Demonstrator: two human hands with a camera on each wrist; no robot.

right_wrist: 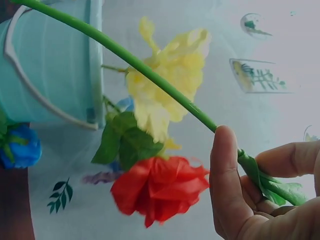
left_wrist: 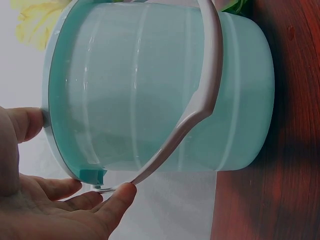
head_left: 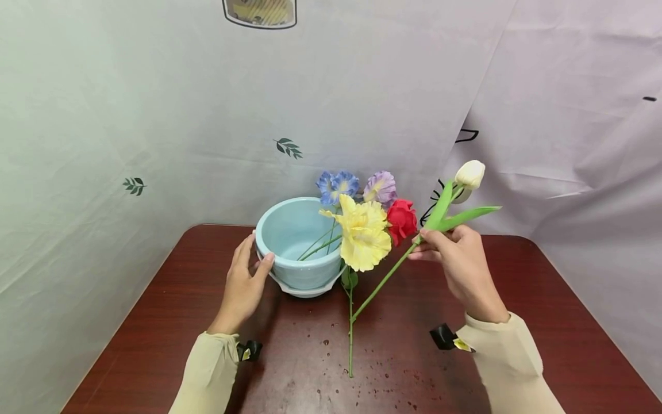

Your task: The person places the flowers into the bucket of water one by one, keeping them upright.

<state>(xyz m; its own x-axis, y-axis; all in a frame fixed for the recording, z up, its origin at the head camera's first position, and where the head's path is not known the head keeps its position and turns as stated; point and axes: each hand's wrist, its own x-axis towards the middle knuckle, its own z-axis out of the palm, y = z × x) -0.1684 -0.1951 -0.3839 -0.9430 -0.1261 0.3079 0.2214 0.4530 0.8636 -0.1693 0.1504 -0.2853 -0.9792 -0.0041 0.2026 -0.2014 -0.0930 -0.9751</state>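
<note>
A pale blue bucket (head_left: pixel 305 270) with a white handle (left_wrist: pixel 212 65) stands on the table. My left hand (head_left: pixel 247 282) rests against its left side, thumb at the rim and a fingertip at the handle. My right hand (head_left: pixel 460 264) pinches a white tulip (head_left: pixel 470 174) by its green stem (right_wrist: pixel 165 90), just below the leaves; the stem slants down to the left in front of the bucket. Leaning out over the bucket's right rim are a yellow flower (head_left: pixel 362 233), a red rose (right_wrist: pixel 160 187), a blue flower (head_left: pixel 337 187) and a purple flower (head_left: pixel 381 187).
Another blue flower (right_wrist: pixel 21 146) is beside the bucket, hidden behind the yellow bloom in the head view. A thin green stem (head_left: pixel 351 351) reaches toward the front of the dark red wooden table (head_left: pixel 170 322). Water drops dot the tabletop. A pale printed cloth (head_left: pixel 207 115) hangs behind.
</note>
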